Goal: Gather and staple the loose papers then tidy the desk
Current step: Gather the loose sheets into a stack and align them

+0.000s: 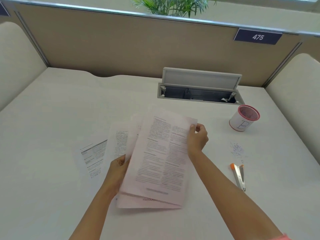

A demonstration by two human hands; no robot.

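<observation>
A loose stack of printed papers (pixel 159 163) is lifted off the white desk (pixel 52 118) at its middle. My left hand (pixel 119 168) grips the stack's left edge. My right hand (pixel 197 135) pinches its upper right corner. Two more printed sheets (pixel 94 156) lie flat on the desk to the left, partly hidden under the stack. An orange and white stapler (pixel 238 175) lies open on the desk to the right, apart from both hands.
A pink mesh pen cup (pixel 244 120) marked B stands at the right. A scatter of small staples (pixel 236 150) lies between cup and stapler. An open cable hatch (pixel 199 90) sits at the back. Beige partition walls enclose the desk.
</observation>
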